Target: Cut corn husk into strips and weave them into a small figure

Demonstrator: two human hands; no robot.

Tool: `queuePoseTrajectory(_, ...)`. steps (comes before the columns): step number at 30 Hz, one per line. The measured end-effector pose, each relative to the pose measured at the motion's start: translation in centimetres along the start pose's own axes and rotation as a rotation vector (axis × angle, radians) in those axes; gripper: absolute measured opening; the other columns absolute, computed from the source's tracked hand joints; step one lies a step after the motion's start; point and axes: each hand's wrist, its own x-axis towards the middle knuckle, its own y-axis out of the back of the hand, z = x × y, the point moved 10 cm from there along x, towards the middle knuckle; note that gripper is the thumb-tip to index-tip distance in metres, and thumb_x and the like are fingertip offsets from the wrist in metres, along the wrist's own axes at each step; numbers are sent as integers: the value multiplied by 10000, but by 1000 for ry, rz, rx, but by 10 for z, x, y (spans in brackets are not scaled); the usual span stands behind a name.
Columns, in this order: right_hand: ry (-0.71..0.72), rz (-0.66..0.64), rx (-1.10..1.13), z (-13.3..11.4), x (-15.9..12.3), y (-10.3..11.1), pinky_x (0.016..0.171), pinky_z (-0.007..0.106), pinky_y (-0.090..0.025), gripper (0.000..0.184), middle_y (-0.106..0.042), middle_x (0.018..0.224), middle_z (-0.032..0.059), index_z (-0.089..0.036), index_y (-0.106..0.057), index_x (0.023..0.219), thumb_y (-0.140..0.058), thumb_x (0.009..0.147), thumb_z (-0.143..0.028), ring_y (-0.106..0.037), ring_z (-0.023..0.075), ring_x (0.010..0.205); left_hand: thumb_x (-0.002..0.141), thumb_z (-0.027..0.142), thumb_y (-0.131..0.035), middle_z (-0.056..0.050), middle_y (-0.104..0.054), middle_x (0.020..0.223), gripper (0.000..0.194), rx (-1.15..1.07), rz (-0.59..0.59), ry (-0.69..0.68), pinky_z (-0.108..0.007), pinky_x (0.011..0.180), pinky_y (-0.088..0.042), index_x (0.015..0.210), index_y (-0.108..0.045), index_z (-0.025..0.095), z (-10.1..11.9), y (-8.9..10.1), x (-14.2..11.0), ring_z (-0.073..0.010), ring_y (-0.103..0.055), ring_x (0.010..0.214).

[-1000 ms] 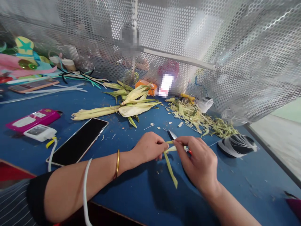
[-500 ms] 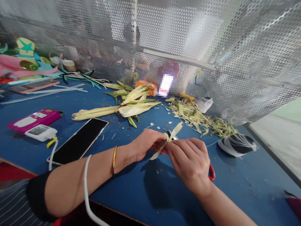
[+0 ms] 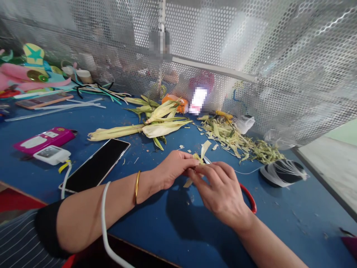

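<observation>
Between my two hands is a small knotted strip of pale corn husk, one end pointing up and another hanging below the fingers. My left hand, a gold bangle on its wrist, pinches the husk from the left. From the right, the thumb and index finger of my right hand close on the same piece. Red-handled scissors lie on the table beneath my right hand, which hides most of them; part of the blade shows behind the fingers. Whole corn husks lie farther back.
A heap of husk scraps and a dark spool of clear thread are at the right. To the left lie a black-screened phone, a magenta box and a white cabled device. Perforated metal mesh stands behind the table.
My right hand has shifted slightly left and up, its fingers now closer to my left fingertips. The husk's lower end is more covered, and more of the red scissor handle shows.
</observation>
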Motion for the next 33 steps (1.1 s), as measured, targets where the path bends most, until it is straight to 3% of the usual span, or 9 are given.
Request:
queuePoseTrajectory(3, 54, -23, 23, -7, 1, -4, 903, 397, -397, 230, -720, 927, 70, -154, -682, 985, -466, 944, -85, -612, 195, 837, 671, 239, -708, 27, -560, 560, 154, -18, -10, -9, -202, 523, -353, 603, -633, 124, 0, -2, 0, -67, -473, 523)
queuePoseTrajectory(5, -33, 21, 90, 1, 0, -1, 886, 396, -403, 200, -716, 890, 54, -175, -676, 926, -495, 936, -92, -610, 186, 803, 676, 210, -708, 41, -540, 533, 158, -20, -14, -20, -195, 527, -368, 573, -622, 127, 0, -4, -1, -56, -459, 505)
queuePoseTrajectory(10, -615, 168, 489, 61, -22, -7, 732, 321, -438, 115, -664, 814, 22, -213, -645, 802, -599, 908, -212, -602, 167, 770, 735, 179, -682, -7, -681, 643, 68, 26, -36, 2, -255, 678, -508, 737, -734, 136, -1, -9, -2, -116, -637, 617)
queuePoseTrajectory(13, -994, 131, 818, 84, -48, -39, 631, 288, -424, 199, -618, 700, 0, -209, -621, 714, -639, 874, -326, -556, 158, 674, 773, 161, -655, -36, -729, 703, 119, 72, -33, 8, -271, 703, -531, 822, -762, 144, 0, -8, -2, -145, -688, 677)
queuePoseTrajectory(16, -1199, 96, 1184, 83, -62, -68, 622, 281, -425, 230, -609, 649, -13, -200, -636, 730, -687, 827, -402, -545, 153, 641, 787, 157, -648, -55, -749, 740, 125, 108, -46, -12, -255, 694, -532, 819, -767, 140, 5, -8, -2, -143, -692, 687)
queuePoseTrajectory(19, -1252, 58, 1358, 80, -64, -79, 636, 280, -430, 270, -627, 647, -5, -184, -645, 716, -712, 797, -433, -550, 149, 637, 803, 167, -638, -70, -760, 775, 136, 128, -76, -28, -235, 697, -524, 828, -769, 138, 9, -11, -4, -139, -695, 712)
queuePoseTrajectory(25, -1255, 48, 1251, 83, -62, -74, 589, 256, -389, 340, -598, 584, -16, -179, -597, 624, -742, 748, -461, -517, 125, 585, 781, 233, -701, -55, -741, 761, 123, 129, -94, -54, -223, 711, -511, 830, -758, 135, 9, -13, -4, -119, -662, 708)
queuePoseTrajectory(28, -1363, 27, 1300, 77, -67, -79, 520, 238, -363, 356, -602, 565, -15, -174, -602, 645, -770, 697, -484, -512, 115, 533, 716, 186, -752, -33, -717, 761, 122, 122, -87, -74, -216, 699, -500, 826, -755, 134, 9, -13, -3, -107, -634, 696)
queuePoseTrajectory(33, -1515, -6, 1470, 64, -72, -89, 420, 206, -316, 381, -578, 512, -26, -169, -593, 649, -800, 627, -488, -490, 93, 435, 733, 200, -741, -20, -691, 731, 95, 75, -30, -63, -216, 669, -485, 797, -761, 134, 8, -8, -3, -85, -587, 637)
